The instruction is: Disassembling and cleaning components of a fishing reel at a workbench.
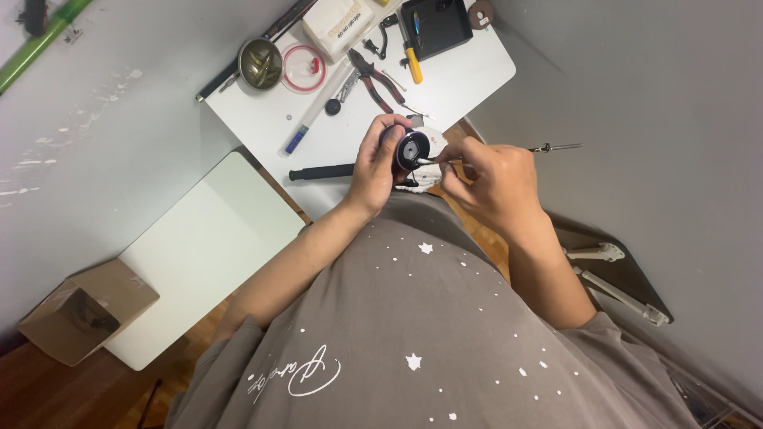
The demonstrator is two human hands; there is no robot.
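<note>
The left hand (373,163) is wrapped around a small dark round part (412,149), held above the near edge of the white desk (469,75) with its circular face turned up toward the camera. The right hand (489,179) is pinched shut on a thin metal tool (509,151), whose tip meets the face of the round part. Red-handled pliers (375,78), a yellow-handled screwdriver (412,59), a metal bowl (260,63) and a black tray (435,25) lie further back on the desk, well apart from both hands.
</note>
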